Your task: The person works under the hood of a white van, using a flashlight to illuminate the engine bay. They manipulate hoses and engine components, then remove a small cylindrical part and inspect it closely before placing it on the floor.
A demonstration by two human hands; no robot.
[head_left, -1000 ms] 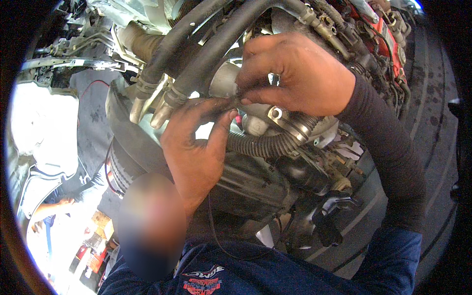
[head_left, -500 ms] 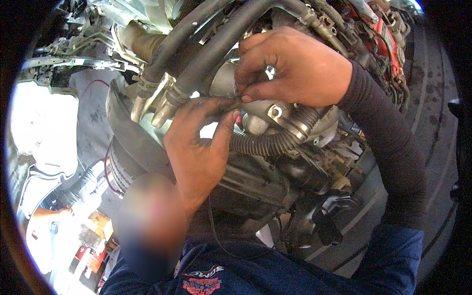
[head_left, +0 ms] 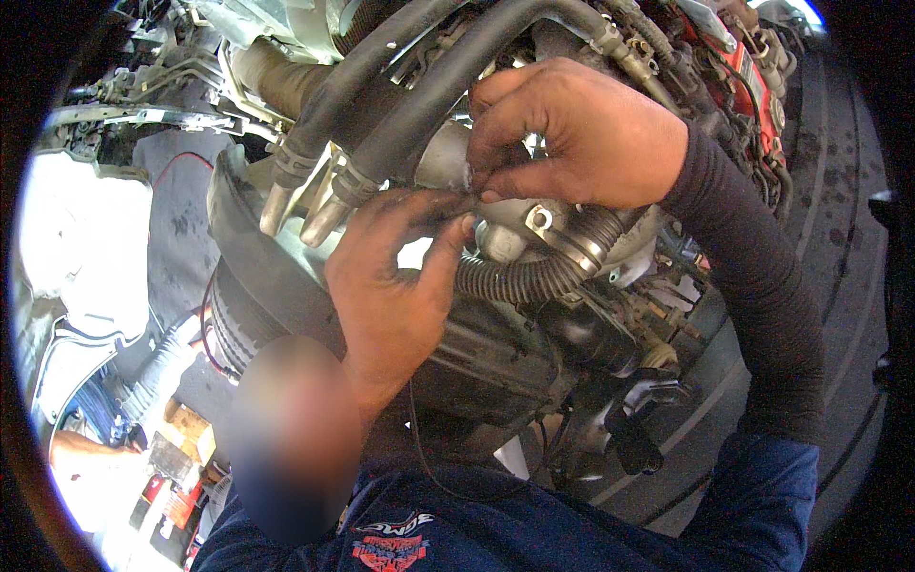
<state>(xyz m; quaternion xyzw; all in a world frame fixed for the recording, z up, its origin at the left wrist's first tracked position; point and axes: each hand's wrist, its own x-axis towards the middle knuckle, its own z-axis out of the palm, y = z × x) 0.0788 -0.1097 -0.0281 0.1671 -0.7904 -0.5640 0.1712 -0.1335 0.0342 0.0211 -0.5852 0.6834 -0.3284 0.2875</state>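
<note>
My left hand (head_left: pixel 386 300) reaches up from below, thumb and forefinger curled toward each other near a pale metal housing (head_left: pixel 440 153); whatever they hold is hidden. My right hand (head_left: pixel 581 143), fingers bent in a pinch, meets the left fingertips at that housing, its grip also hidden. Two black hoses (head_left: pixel 446 76) with metal clamps (head_left: pixel 355 183) and pipe ends run above and left of my hands. Below them a ribbed hose (head_left: pixel 515 278) curves right to a band clamp, beside a metal bracket with a hole (head_left: pixel 539 221).
A red engine part (head_left: pixel 761 100) is at top right. A white panel (head_left: pixel 86 248) lies at left. At lower left a co-worker's forearm (head_left: pixel 91 458) shows among boxes and parts (head_left: pixel 186 429). A dark undertray (head_left: pixel 491 362) lies below the ribbed hose.
The view has shifted slightly. My right hand is a little higher than a second ago, still pinched by the left fingertips. The co-worker's arm at lower left has moved lower.
</note>
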